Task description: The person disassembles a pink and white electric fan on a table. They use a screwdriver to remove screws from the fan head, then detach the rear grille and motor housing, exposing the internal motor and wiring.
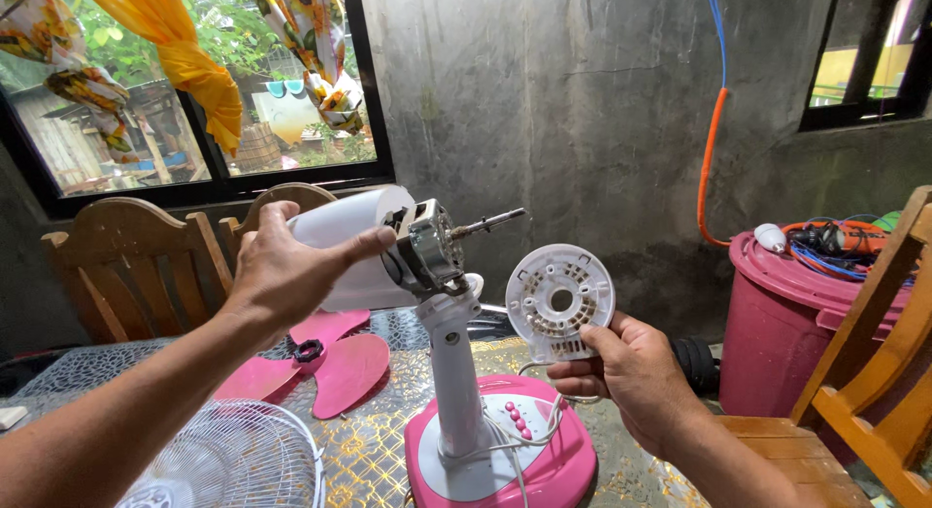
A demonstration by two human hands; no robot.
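Fan motor (427, 248), left hand (291, 265) gripping housing, right hand (621, 372) pinching round plate (560, 299)

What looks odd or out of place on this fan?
The fan is in pieces. Its motor and shaft are bare; the left hand holds the white rear housing, the right hand the round front cover. The pink blade and wire guard lie on the table.

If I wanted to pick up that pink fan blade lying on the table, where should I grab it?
Probably at the black hub in the middle of the pink fan blade, coming straight down from above. The blade lies flat on the table, so its thin petals give little to pinch, while the raised hub stands up free. The left hand and the white grille are close by.
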